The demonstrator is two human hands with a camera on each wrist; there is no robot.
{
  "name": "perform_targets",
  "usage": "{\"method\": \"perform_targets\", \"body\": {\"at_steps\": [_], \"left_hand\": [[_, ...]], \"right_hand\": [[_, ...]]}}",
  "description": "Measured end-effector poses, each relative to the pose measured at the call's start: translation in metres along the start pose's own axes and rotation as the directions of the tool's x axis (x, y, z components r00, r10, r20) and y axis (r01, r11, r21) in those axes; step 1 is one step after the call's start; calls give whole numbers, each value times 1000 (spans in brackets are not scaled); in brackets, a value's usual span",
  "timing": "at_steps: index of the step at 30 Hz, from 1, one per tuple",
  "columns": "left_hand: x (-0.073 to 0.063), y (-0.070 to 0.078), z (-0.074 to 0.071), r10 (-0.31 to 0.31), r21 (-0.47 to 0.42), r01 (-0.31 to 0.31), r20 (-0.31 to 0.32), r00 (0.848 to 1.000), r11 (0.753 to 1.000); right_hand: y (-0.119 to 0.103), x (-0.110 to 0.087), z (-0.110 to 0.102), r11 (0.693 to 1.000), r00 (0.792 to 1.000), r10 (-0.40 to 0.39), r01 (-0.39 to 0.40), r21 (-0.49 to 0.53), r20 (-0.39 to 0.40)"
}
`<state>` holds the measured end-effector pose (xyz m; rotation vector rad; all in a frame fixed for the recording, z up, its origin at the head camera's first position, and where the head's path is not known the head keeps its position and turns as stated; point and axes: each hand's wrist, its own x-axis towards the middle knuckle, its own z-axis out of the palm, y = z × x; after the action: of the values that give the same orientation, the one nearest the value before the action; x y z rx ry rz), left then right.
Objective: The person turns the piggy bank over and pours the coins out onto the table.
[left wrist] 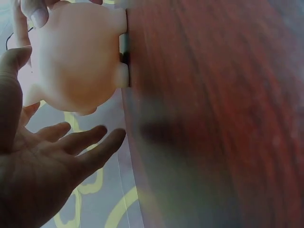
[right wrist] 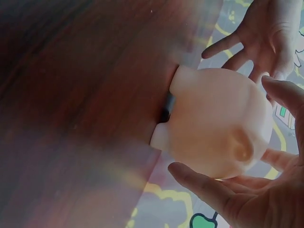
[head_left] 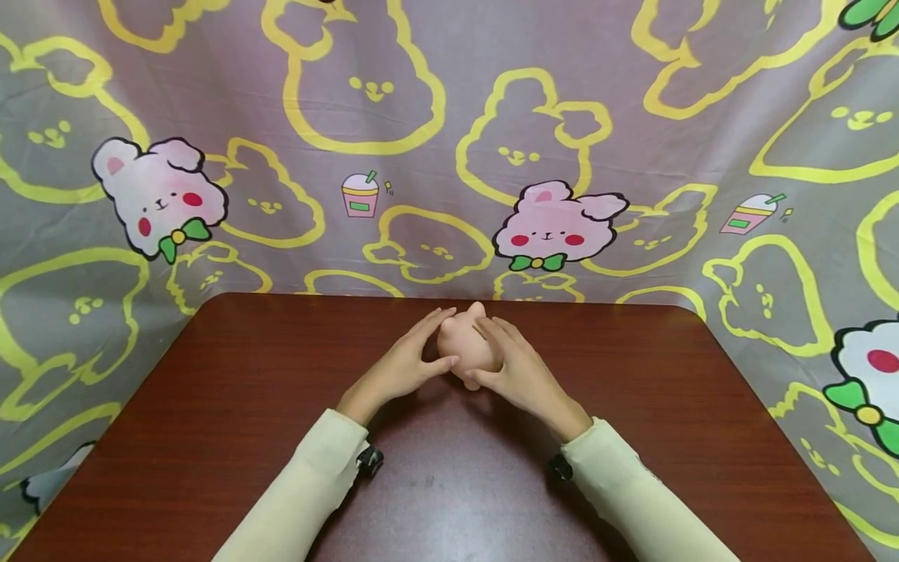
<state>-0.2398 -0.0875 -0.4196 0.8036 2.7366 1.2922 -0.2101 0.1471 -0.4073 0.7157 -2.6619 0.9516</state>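
Observation:
A pale pink piggy bank [head_left: 463, 343] stands on its short feet near the far edge of the table, with two ears and a dark slot on top. My left hand [head_left: 400, 363] is at its left side, fingers spread and nearly straight. In the left wrist view those fingers [left wrist: 90, 152] are apart from the bank; whether the thumb touches it I cannot tell. On the other side is my right hand [head_left: 523, 375], fingers extended around the bank and thumb near its top. Contact there is unclear. A dark part [right wrist: 167, 108] shows underneath, between the feet.
The reddish-brown wooden table [head_left: 246, 437] has rounded far corners. Behind and beside it hangs a grey-pink curtain [head_left: 435, 179] with yellow outlines and cartoon rabbits. Small black devices [head_left: 370, 460] are worn at both wrists, by the pale sleeves [head_left: 295, 484].

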Motion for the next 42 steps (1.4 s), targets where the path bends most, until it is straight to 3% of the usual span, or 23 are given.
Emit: {"method": "perform_targets", "body": {"at_steps": [9,16,23,30,34,38,42], "left_hand": [[1,2,4,18,-132,-15,24,1000,991],[-3,3,7,8,-144,-5,25,1000,990],[-6,8,6,8,-143,-2,40,999,990],[-9,14,4,53,-156,-49,27,998,987],[-10,17,3,87,-180,-81,25,996,980],[-11,20,2,113,-212,-106,22,993,971],[-12,22,3,123,-263,-112,26,992,958]], "right_hand": [[0,3,8,997,999,46,-46,56,-9],[-1,1,13,998,999,20,-17,57,-48],[-2,-4,9,997,999,23,-20,78,-33],[0,-6,0,983,1000,5,0,183,-23],[0,-6,-8,946,997,62,-71,315,38],[2,-6,-15,870,983,133,-176,461,124],[3,-7,-19,816,973,148,-223,534,180]]}}
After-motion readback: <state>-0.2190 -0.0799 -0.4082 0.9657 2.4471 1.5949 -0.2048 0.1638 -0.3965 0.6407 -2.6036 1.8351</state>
